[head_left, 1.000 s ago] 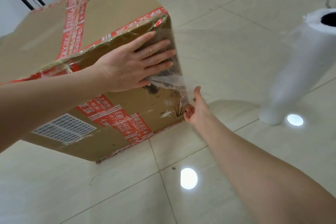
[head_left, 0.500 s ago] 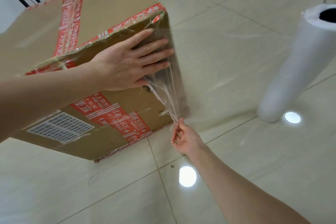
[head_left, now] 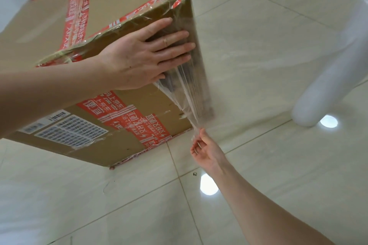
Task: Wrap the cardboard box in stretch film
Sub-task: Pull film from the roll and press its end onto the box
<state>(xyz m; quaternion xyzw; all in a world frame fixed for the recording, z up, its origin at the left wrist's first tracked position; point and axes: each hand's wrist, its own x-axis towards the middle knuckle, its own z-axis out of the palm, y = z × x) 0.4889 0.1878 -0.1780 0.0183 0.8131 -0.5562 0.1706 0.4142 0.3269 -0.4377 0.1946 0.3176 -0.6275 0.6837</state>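
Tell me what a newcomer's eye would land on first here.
The big, red-taped cardboard box fills the upper left, with the left hand pressed flat on the stretch film at its near corner. Below that corner the right hand pinches the film's bunched end, drawn taut. At the right a white film roll stands on the tiled floor.

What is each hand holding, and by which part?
The right hand pinches the stretch film by its bunched loose end; the left hand holds nothing, pressing film against the cardboard box.
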